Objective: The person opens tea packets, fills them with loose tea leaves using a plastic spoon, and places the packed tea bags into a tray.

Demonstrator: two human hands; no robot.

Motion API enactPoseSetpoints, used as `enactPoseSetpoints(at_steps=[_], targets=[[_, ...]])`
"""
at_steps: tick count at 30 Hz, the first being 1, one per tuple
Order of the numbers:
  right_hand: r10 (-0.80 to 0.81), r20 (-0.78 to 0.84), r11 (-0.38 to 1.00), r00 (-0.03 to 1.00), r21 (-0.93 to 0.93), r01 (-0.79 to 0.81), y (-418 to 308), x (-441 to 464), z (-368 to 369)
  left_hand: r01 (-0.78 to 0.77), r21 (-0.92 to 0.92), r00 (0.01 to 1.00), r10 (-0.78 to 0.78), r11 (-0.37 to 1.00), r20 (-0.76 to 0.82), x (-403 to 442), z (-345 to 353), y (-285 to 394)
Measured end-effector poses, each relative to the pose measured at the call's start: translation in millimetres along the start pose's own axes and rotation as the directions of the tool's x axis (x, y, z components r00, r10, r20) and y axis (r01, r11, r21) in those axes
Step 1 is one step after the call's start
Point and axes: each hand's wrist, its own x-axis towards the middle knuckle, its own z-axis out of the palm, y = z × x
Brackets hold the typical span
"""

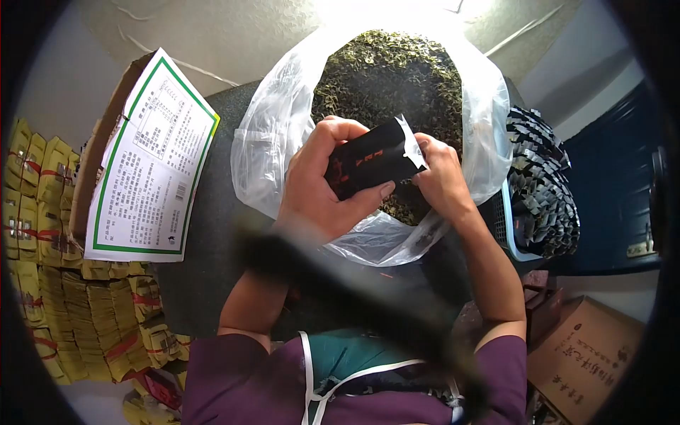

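My left hand (319, 180) is wrapped round a black pouch (374, 157) with red print, held tilted with its mouth toward the right. The torn-looking mouth shows a white inner edge. My right hand (443, 173) is closed at that mouth, its fingers curled against the pouch's edge; the fingertips are partly hidden. Below and beyond both hands, dried leaves that look like tea (389, 78) fill a large clear plastic bag (273, 149), whose rim is spread wide open.
On the left stands a cardboard box with a white, green-bordered printed panel (152, 163). Stacks of yellow packets (78, 304) lie beyond it. To the right, a blue basket (507, 223) holds many dark packets (542, 184). A brown carton (588, 358) sits lower right. A blurred dark strip crosses the foreground.
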Motion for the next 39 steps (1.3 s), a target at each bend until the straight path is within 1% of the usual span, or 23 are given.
enactPoseSetpoints(at_steps=[1, 2, 3, 4, 6, 7, 9, 11, 12, 13, 15, 17, 21, 23, 24, 26, 27, 28, 29, 30, 34, 37, 39], targets=[[0.0, -0.001, 1.0, 1.0, -0.001, 0.0, 2, 2, -1, -0.001, -0.001, 1.0, 0.001, 1.0, 0.001, 0, 0, 0], [0.179, 0.072, 0.975, 0.981, 0.118, -0.186, 1, 5, -4, 0.018, 0.011, 1.0, -0.018, 1.0, -0.007, 0, -1, 1], [0.339, 0.164, 0.903, 0.926, 0.22, -0.37, -3, 7, -7, 0.037, 0.023, 0.999, -0.036, 0.999, -0.016, 0, -1, 2], [0.329, 0.128, 0.896, 0.936, 0.272, -0.352, -6, 7, -9, 0.037, 0.025, 0.999, -0.037, 0.999, -0.016, 0, -1, 0], [0.294, 0.138, 0.891, 0.946, 0.317, -0.324, -4, 12, -21, 0.001, 0.072, 0.997, 0.005, 0.997, -0.083, 1, -1, -5], [0.284, 0.145, 0.889, 0.948, 0.33, -0.317, -7, 14, -30, 0.0, 0.071, 0.997, 0.006, 0.997, -0.083, 1, -1, -4], [0.26, 0.113, 0.883, 0.959, 0.373, -0.284, -12, 17, -44, 0.096, 0.048, 0.995, -0.094, 0.994, -0.031, 0, -2, 0], [0.221, 0.098, 0.893, 0.97, 0.379, -0.242, -19, 20, -62, 0.119, 0.056, 0.993, -0.118, 0.991, -0.03, 0, -1, -1], [0.22, 0.073, 0.926, 0.973, 0.299, -0.232, -24, 22, -73, 0.142, 0.065, 0.99, -0.14, 0.988, -0.033, 1, 0, -1], [0.212, 0.058, 0.911, 0.976, 0.348, -0.219, -31, 23, -79, 0.139, 0.065, 0.99, -0.137, 0.988, -0.03, 1, 1, -1], [0.186, 0.037, 0.927, 0.982, 0.326, -0.188, -42, 24, -95, 0.173, 0.067, 0.984, -0.171, 0.983, -0.043, 2, 3, 0], [0.183, 0.026, 0.916, 0.983, 0.359, -0.18, -44, 25, -102, 0.163, 0.09, 0.986, -0.16, 0.983, -0.042, 4, 5, 0], [0.15, 0.041, 0.919, 0.988, 0.363, -0.155, -60, 24, -110, 0.126, 0.17, 0.992, -0.124, 0.977, -0.024, 11, 8, -2], [0.15, 0.137, 0.948, 0.979, 0.262, -0.182, -66, 24, -110, 0.114, 0.176, 0.993, -0.11, 0.978, -0.032, 14, 11, 1], [0.15, 0.135, 0.948, 0.979, 0.261, -0.181, -69, 24, -106, 0.102, 0.18, 0.995, -0.097, 0.978, -0.039, 16, 13, 2], [0.107, 0.179, 0.98, 0.978, 0.144, -0.134, -77, 21, -96, 0.09, 0.185, 0.996, -0.087, 0.979, -0.025, 17, 19, -6], [0.104, 0.178, 0.981, 0.978, 0.144, -0.131, -83, 18, -91, 0.08, 0.19, 0.997, -0.079, 0.979, -0.013, 18, 21, -8], [-0.052, 0.145, 0.998, 0.988, 0.044, 0.046, -88, 14, -86, 0.077, 0.191, 0.997, -0.076, 0.979, -0.014, 19, 23, -7], [-0.21, 0.126, 0.974, 0.969, -0.062, 0.219, -90, 13, -83, 0.085, 0.182, 0.996, -0.082, 0.98, -0.024, 19, 25, -5], [-0.394, 0.081, 0.915, 0.916, -0.056, 0.399, -86, 17, -80, 0.094, 0.172, 0.995, -0.09, 0.981, -0.034, 20, 27, -4], [-0.453, 0.098, 0.885, 0.886, -0.068, 0.46, -98, 19, -90, 0.088, 0.121, 0.995, -0.082, 0.989, -0.052, 22, 27, 1], [-0.509, 0.093, 0.855, 0.856, -0.066, 0.515, -103, 19, -102, 0.125, 0.09, 0.991, -0.12, 0.988, -0.058, 22, 26, 2], [-0.391, 0.018, 0.918, 0.92, -0.066, 0.391, -107, 15, -113, 0.155, 0.012, 0.985, -0.154, 0.988, -0.072, 21, 24, 0]])
